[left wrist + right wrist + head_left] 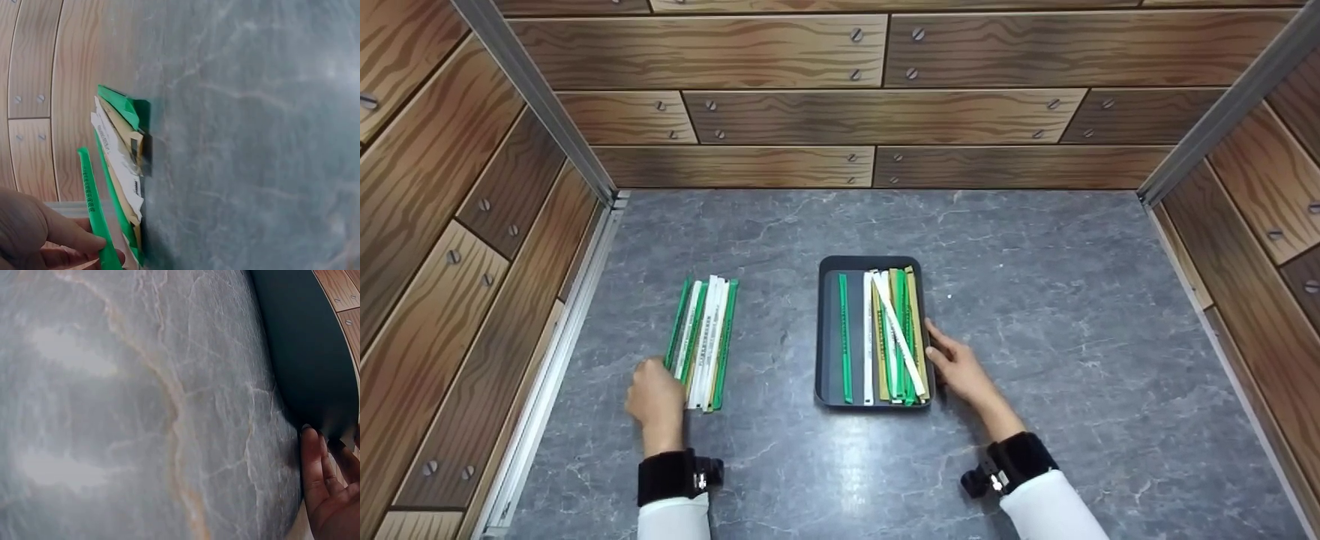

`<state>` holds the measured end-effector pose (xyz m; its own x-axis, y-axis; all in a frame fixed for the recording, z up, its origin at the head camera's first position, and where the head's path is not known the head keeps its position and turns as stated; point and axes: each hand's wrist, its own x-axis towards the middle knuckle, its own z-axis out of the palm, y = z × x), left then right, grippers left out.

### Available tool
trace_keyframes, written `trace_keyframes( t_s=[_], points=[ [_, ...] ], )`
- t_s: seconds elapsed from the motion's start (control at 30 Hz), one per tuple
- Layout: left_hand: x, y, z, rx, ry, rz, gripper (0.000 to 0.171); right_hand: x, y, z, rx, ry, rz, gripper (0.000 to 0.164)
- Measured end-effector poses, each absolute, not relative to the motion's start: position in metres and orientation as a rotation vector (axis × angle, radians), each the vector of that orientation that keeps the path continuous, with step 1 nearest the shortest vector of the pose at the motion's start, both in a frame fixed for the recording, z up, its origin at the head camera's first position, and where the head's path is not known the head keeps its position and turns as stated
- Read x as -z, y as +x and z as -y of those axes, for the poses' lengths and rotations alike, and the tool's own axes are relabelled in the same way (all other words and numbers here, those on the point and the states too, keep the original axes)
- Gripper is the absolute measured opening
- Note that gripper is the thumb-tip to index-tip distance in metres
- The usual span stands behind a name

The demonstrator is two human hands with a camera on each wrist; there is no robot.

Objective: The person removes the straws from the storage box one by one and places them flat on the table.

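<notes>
My left hand (655, 394) pinches a slim green stick packet (93, 199) with dark printing between thumb and fingers. That packet stands a little apart from the left end of a row of similar packets (706, 345), green, white and tan, lying on the grey surface. In the middle is a dark shallow tray (829, 337) with more stick packets (896, 337) inside. Most of those crowd its right half, one white packet slanting across the others, and a single green packet (844, 337) lies apart on the left. My right hand (964, 371) touches the tray's right wall with fairly straight fingers.
A grey marbled tabletop (1057, 300) spreads under everything. Wood-patterned panels (787, 116) rise at the back and both sides, with metal rails (547, 112) at the corners. Bare tabletop lies between the packet row and the tray.
</notes>
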<state>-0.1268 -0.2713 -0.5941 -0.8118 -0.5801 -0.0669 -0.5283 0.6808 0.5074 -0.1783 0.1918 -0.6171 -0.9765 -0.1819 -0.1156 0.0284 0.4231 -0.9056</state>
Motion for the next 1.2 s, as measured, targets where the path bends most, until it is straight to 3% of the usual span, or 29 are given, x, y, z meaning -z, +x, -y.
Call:
trace_keyframes(
  t_s=[0.83,1.0,1.2],
  points=[
    [0.591,-0.129,0.263,0.774,0.895,2.802,0.024,0.617,-0.179,-0.191,1.554,-0.132,-2.486,0.054],
    [0.584,-0.134,0.239,0.728,0.734,2.744,0.028,0.616,-0.179,-0.192,1.545,-0.156,-2.499,0.054],
    [0.577,-0.139,0.191,0.772,0.357,2.658,0.042,0.616,-0.179,-0.192,1.551,-0.175,-2.512,0.053]
  ],
)
